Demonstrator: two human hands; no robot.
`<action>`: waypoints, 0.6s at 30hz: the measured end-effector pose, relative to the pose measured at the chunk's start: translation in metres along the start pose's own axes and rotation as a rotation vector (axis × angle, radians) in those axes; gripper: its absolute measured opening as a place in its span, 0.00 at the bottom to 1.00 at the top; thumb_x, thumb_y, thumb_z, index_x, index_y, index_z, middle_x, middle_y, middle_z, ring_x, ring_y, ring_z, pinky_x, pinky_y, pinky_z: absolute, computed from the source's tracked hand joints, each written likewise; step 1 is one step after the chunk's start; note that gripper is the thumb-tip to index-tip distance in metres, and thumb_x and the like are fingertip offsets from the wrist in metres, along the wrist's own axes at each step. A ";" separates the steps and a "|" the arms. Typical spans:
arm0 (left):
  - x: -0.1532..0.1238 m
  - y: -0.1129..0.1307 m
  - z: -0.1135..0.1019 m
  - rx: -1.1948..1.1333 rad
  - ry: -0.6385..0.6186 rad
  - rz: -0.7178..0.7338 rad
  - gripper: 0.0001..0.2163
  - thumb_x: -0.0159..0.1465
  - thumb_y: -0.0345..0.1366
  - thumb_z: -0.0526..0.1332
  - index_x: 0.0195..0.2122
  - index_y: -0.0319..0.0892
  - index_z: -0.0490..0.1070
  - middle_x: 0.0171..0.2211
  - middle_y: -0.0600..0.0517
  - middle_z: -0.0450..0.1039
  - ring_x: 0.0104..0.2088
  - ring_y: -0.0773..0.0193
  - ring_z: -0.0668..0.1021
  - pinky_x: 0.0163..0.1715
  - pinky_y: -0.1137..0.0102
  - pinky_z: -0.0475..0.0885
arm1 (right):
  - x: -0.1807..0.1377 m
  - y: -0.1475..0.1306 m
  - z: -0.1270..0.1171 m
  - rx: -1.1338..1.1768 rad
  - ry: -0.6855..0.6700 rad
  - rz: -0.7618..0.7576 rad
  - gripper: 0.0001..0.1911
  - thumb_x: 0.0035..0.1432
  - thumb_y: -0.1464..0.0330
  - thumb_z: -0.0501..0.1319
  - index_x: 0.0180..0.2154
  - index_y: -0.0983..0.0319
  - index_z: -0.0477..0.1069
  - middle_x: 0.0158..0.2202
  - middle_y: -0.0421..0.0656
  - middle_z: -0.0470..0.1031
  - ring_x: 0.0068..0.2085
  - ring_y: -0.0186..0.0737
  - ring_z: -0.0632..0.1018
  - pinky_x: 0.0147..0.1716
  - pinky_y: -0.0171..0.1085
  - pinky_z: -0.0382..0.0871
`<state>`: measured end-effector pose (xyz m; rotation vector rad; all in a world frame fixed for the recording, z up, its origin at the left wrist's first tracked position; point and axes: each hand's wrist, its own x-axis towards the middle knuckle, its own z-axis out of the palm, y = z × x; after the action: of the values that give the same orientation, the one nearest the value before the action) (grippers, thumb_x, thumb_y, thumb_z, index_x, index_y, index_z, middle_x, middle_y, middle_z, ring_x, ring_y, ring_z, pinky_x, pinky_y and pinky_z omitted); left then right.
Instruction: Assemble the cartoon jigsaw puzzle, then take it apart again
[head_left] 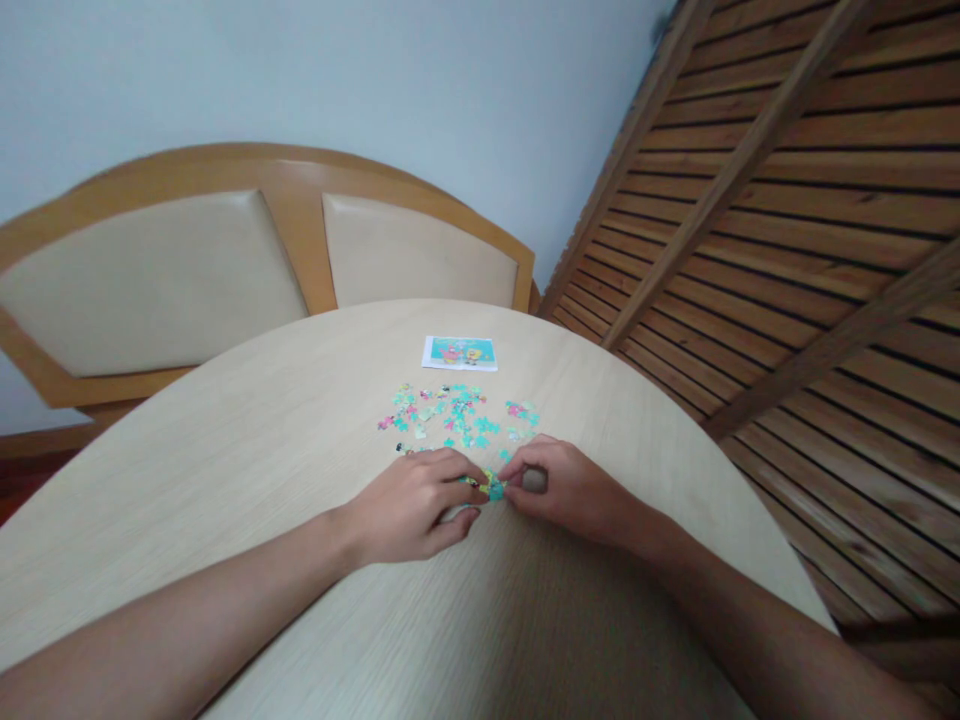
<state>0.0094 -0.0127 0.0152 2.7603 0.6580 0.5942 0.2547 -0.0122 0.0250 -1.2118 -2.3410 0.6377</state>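
Observation:
A small cluster of joined jigsaw puzzle pieces (494,487), teal and yellow, lies on the table between my hands. My left hand (420,505) reaches in from the left, palm down, its fingertips resting on the cluster's left part and its thumb held apart. Those fingers hide some of the cluster. On the other side, my right hand (559,490) pinches with thumb and index finger at the cluster's right edge, on a puzzle piece that is mostly covered by the fingertips. Just beyond my hands, many loose puzzle pieces (466,420) in teal, pink and pale yellow are scattered.
A picture card (460,353) with cartoon figures on teal lies behind the loose pieces. The round wooden table (247,480) fills the lower view. Behind it stand a padded bench back (292,250) against a pale wall and, at the right, a slatted wooden panel (780,200).

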 end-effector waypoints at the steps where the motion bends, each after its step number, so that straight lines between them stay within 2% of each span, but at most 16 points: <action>1: 0.000 0.000 0.000 0.000 0.002 0.004 0.11 0.68 0.32 0.56 0.47 0.43 0.76 0.47 0.48 0.78 0.47 0.57 0.79 0.48 0.61 0.76 | 0.000 0.000 0.000 -0.008 0.001 -0.004 0.05 0.55 0.71 0.65 0.35 0.59 0.79 0.34 0.41 0.81 0.38 0.41 0.79 0.42 0.40 0.70; 13: 0.000 0.001 0.000 0.009 0.004 0.009 0.10 0.68 0.33 0.56 0.46 0.42 0.76 0.46 0.48 0.77 0.47 0.58 0.79 0.47 0.61 0.77 | 0.001 0.002 0.004 -0.114 0.015 -0.064 0.03 0.55 0.72 0.67 0.34 0.60 0.79 0.32 0.42 0.80 0.39 0.43 0.76 0.43 0.41 0.67; 18: 0.000 0.000 0.000 0.013 -0.006 0.008 0.11 0.68 0.33 0.56 0.46 0.43 0.76 0.46 0.48 0.77 0.47 0.58 0.79 0.47 0.62 0.76 | 0.001 0.000 -0.002 -0.193 -0.054 -0.136 0.03 0.59 0.69 0.67 0.36 0.60 0.80 0.33 0.42 0.80 0.40 0.42 0.76 0.44 0.41 0.65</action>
<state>0.0100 -0.0129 0.0152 2.7768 0.6521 0.5847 0.2552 -0.0109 0.0273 -1.1142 -2.5525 0.4110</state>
